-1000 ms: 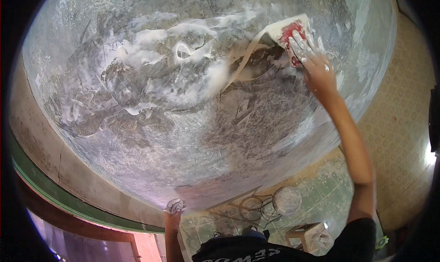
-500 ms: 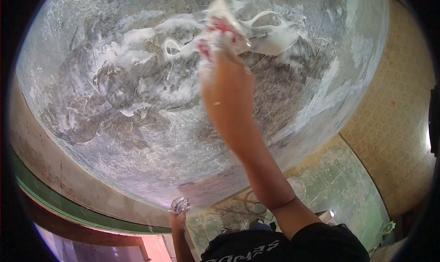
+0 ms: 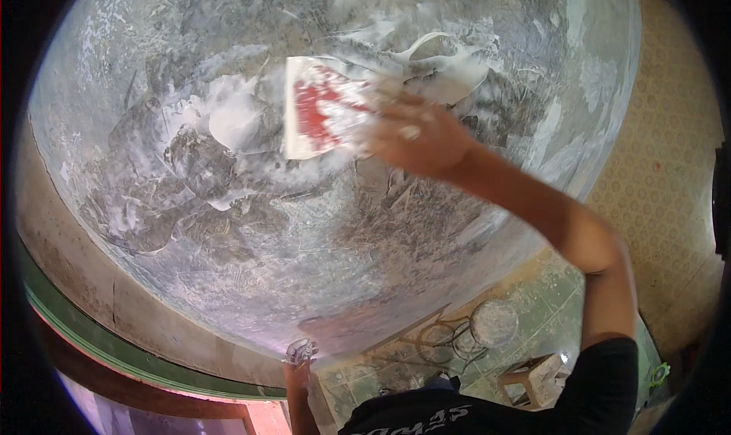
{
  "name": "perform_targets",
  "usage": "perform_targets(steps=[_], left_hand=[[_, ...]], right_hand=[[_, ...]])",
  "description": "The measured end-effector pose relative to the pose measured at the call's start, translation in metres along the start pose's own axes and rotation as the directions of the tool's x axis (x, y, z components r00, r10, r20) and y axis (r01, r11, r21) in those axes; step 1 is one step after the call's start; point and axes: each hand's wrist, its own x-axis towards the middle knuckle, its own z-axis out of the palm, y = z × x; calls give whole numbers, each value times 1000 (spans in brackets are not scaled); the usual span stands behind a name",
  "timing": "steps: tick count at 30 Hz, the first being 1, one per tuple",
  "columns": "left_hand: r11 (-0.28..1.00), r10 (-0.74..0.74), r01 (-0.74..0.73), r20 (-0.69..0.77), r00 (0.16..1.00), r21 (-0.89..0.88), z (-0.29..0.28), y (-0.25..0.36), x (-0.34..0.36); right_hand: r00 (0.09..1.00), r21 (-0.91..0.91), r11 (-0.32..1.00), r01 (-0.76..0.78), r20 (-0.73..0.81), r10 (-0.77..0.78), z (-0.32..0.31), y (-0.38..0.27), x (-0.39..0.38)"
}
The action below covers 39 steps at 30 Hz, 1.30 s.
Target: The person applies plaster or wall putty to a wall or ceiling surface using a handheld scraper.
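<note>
My right hand (image 3: 415, 134) is closed on a flat putty spreader (image 3: 311, 111), red with a pale blade edge and smeared with white putty. Its pale edge lies against, or very close to, the grey wall (image 3: 304, 214) and faces left. Patches of wet white putty (image 3: 232, 119) lie left of the spreader, and more putty (image 3: 453, 73) is to its upper right. Low in the view, by the wall's bottom edge, my left hand (image 3: 299, 353) is closed around something whitish-grey that I cannot make out.
A brown-beige patterned surface (image 3: 662, 130) borders the wall on the right. Below, on green tiles (image 3: 560, 286), stand a round, pale-smeared item (image 3: 493, 323) and a small stool-like object (image 3: 537, 380). A green-edged ledge (image 3: 99, 344) curves along the lower left.
My right hand has swept the spreader down and to the left, turning its blade from upward to leftward. My right elbow has swung out to the right. My left hand has hardly moved.
</note>
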Motion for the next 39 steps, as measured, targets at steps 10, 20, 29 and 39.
perform_targets(steps=[10, 20, 29, 39], left_hand=[[995, -23, 31, 85, 996, -96, 38, 36, 15], [997, -32, 37, 79, 996, -69, 34, 13, 17], [995, -45, 47, 21, 999, -84, 27, 23, -1], [994, -102, 105, 58, 993, -40, 11, 19, 3]], right_hand=[[797, -265, 884, -385, 388, 463, -62, 72, -97], [534, -40, 567, -823, 288, 795, -33, -60, 25], [921, 99, 916, -388, 13, 389, -7, -114, 44], [959, -195, 970, -145, 214, 186, -43, 34, -77]])
